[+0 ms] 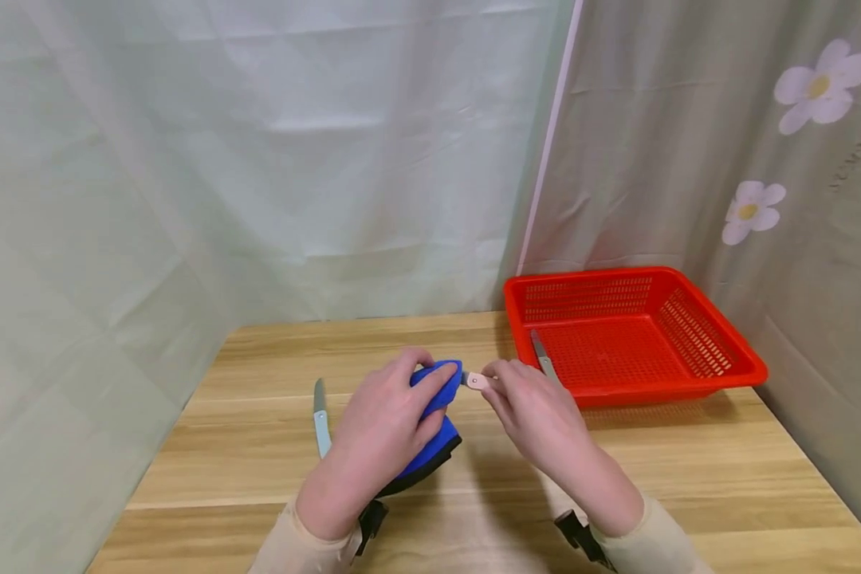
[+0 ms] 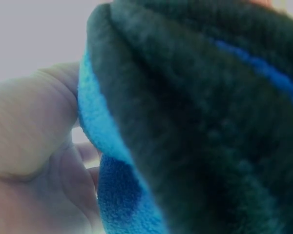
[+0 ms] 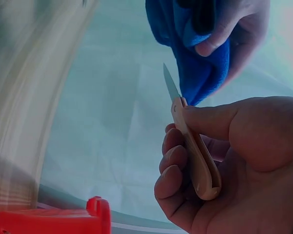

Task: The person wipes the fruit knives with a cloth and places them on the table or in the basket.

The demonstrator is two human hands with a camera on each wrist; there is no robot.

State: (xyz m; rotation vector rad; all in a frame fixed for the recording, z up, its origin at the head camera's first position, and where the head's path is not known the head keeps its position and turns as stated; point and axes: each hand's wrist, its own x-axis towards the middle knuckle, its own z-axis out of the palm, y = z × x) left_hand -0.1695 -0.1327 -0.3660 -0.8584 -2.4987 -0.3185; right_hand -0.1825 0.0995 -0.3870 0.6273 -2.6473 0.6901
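My right hand [image 1: 538, 410] grips the pinkish handle of a folding knife [image 3: 196, 151], its blade unfolded and pointing toward the left hand. In my left hand [image 1: 387, 418] is a blue cloth [image 1: 430, 454] with a dark edge, bunched between thumb and fingers. The cloth lies against the blade in the head view; in the right wrist view it hangs right beside the blade, and I cannot tell how firmly they touch. Folds of the cloth fill most of the left wrist view. On the table, left of the left hand, lies a light-blue folding knife [image 1: 321, 422], blade out.
A red plastic basket [image 1: 634, 391] stands at the table's back right. Inside it, along the left side, rests another opened folding knife [image 1: 543, 355] with a pale handle. Pale curtains [image 1: 373, 159] hang behind the wooden table [image 1: 258, 470].
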